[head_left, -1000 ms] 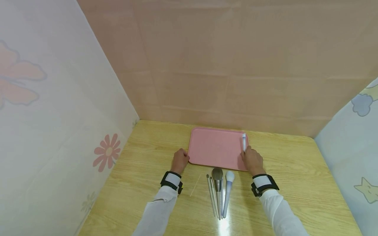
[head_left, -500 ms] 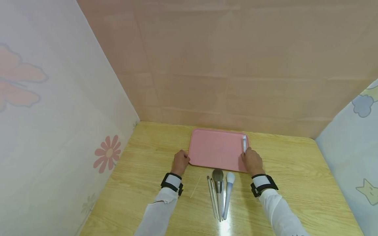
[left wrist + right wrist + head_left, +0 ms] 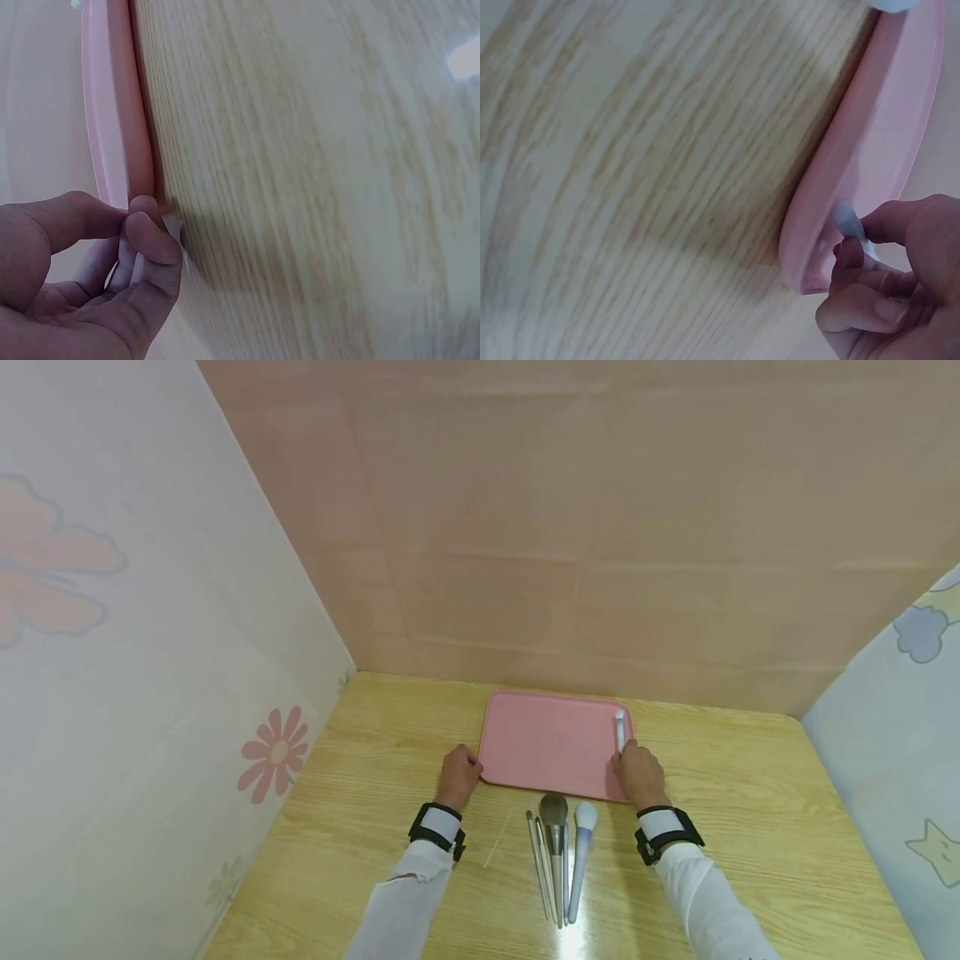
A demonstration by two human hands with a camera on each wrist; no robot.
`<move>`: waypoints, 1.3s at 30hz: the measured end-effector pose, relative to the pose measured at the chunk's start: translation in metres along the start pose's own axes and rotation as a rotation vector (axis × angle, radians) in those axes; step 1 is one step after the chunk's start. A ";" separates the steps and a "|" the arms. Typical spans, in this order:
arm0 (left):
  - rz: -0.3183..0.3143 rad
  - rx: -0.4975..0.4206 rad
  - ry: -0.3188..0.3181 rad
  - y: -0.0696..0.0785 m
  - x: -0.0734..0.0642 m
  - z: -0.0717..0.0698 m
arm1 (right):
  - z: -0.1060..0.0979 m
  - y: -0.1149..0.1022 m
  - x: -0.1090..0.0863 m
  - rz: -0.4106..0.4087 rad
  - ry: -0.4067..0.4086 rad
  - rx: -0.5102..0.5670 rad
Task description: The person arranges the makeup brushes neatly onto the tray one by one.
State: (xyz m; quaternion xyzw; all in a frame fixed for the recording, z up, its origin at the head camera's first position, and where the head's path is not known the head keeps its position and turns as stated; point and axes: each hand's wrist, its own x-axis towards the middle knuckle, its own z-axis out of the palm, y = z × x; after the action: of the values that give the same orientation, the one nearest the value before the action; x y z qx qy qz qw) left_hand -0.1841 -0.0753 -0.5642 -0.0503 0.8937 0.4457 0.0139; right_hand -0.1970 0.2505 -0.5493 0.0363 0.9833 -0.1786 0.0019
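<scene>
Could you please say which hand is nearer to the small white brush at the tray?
The right hand, which pinches the brush; the left hand holds the tray by its near-left corner.

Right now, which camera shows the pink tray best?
The head view: it shows nearly all the pink tray from above. The left wrist view shows only an edge strip; the right wrist view, one corner and part of the inside.

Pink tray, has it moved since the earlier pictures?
No. In the head view, the pink tray keeps its place against the table's back-left corner; both sit slightly lower in the picture.
</scene>
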 end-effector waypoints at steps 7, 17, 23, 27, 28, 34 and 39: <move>0.000 -0.007 -0.002 0.002 0.000 0.000 | 0.001 -0.001 0.003 -0.004 -0.002 -0.004; -0.003 -0.003 -0.008 0.003 0.000 -0.001 | 0.000 0.000 0.007 0.013 -0.020 -0.002; 0.011 0.000 0.000 0.002 0.002 0.000 | 0.001 0.001 0.010 0.008 -0.032 -0.008; 0.014 -0.005 0.009 0.001 0.003 0.000 | 0.002 0.002 0.011 -0.004 -0.026 -0.010; 0.014 -0.006 0.011 0.001 0.003 0.001 | 0.002 0.002 0.011 -0.006 -0.024 -0.010; 0.010 0.007 0.015 -0.001 0.004 0.002 | 0.003 0.003 0.011 0.000 -0.026 0.006; 0.007 0.003 0.014 0.000 0.004 0.002 | 0.002 0.003 0.011 0.009 -0.029 0.015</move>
State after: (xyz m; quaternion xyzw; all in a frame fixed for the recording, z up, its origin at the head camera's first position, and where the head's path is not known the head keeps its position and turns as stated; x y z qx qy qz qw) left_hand -0.1883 -0.0741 -0.5659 -0.0504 0.8947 0.4438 0.0062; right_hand -0.2079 0.2531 -0.5520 0.0382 0.9816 -0.1864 0.0168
